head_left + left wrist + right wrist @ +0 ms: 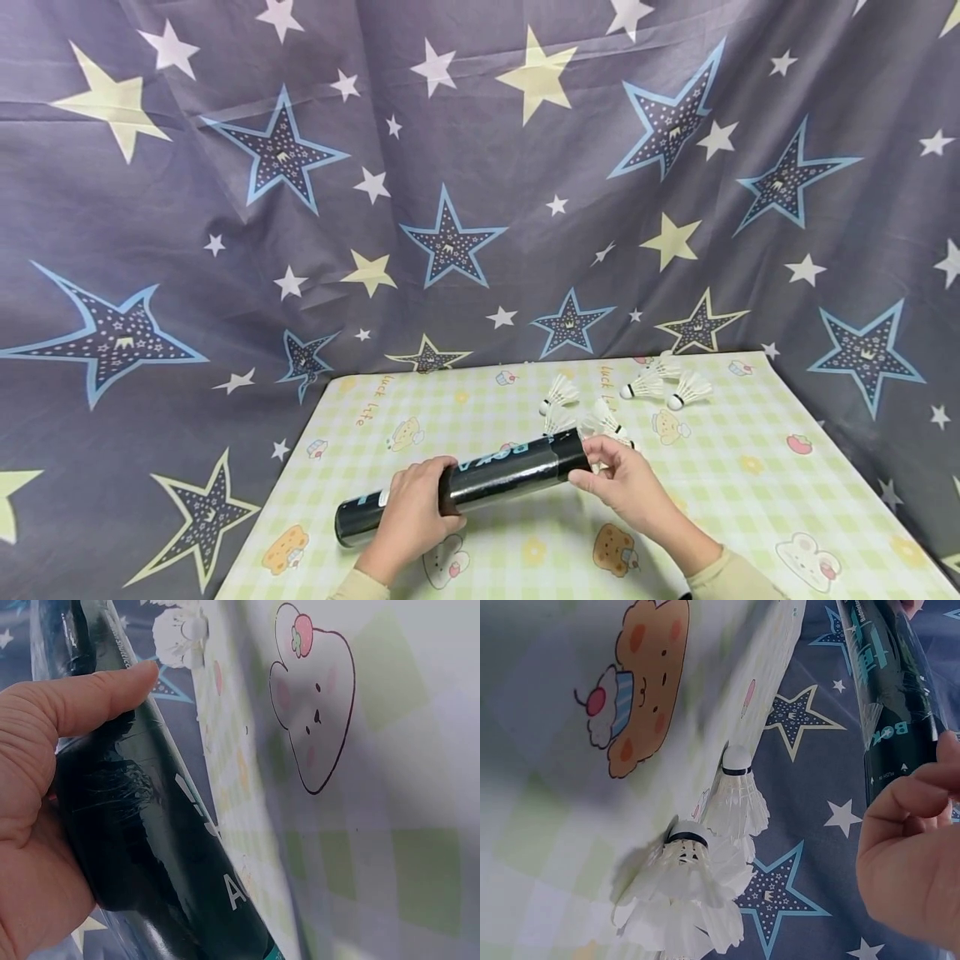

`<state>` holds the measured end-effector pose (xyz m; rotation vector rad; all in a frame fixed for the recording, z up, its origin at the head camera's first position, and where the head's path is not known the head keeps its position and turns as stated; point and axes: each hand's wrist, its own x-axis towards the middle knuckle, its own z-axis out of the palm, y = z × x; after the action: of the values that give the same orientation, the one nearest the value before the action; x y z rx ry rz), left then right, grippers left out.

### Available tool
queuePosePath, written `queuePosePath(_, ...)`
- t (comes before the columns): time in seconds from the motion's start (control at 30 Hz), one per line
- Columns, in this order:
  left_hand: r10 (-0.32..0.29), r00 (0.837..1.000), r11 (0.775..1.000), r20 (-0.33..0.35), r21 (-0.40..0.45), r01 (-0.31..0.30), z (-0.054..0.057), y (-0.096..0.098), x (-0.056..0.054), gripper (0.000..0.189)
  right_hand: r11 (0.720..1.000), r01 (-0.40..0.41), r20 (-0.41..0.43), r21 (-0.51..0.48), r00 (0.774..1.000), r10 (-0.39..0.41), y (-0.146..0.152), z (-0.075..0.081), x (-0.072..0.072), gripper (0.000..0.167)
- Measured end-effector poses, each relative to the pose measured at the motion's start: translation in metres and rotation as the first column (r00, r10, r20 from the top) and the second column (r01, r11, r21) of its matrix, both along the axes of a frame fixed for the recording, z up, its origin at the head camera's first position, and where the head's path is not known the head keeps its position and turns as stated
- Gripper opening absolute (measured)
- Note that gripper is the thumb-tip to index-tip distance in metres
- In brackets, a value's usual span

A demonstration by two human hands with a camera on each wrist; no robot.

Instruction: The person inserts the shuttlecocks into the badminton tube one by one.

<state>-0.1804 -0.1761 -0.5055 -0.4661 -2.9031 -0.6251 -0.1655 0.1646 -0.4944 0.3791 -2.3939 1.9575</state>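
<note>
A long black shuttlecock tube [502, 471] with light blue lettering slants over the table, its right end higher in the head view. My left hand [416, 508] grips it left of its middle; in the left wrist view the thumb [112, 694] lies across the glossy wrap. At the right end, my right hand [626, 483] holds the rim between thumb and curled fingers, and the inside of that end is hidden. Just behind this end lie white feathered shuttlecocks [561, 392], partly covered by the tube. Two shuttlecocks [735, 791] show beside the right hand [919, 847] in the right wrist view.
Farther back on the right, several more shuttlecocks [688, 390] lie in a loose group. A green checked cloth with cartoon prints covers the table [720, 517]. Behind and at both sides hangs a dark curtain [480, 167] with stars.
</note>
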Motion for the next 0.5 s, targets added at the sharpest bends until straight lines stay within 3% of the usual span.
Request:
queuePosePath(0.1,-0.002,1.000,1.000,0.000,-0.001,0.002,-0.0005,0.0003,0.0000,0.079,0.995,-0.099,0.012,-0.017,0.995,0.099,0.0014,-0.0014,-0.0012,0.032)
queuePosePath(0.27,-0.011,1.000,1.000,-0.005,-0.005,0.011,-0.0021,0.0006,-0.0005,0.078,0.967,-0.252,0.039,-0.050,0.967,0.254,0.0044,-0.0030,-0.0020,0.034)
queuePosePath(0.5,-0.021,1.000,1.000,0.004,-0.009,0.021,-0.0030,0.0008,-0.0003,0.079,0.958,-0.277,0.081,-0.069,0.956,0.282,0.0059,-0.0034,-0.0021,0.033)
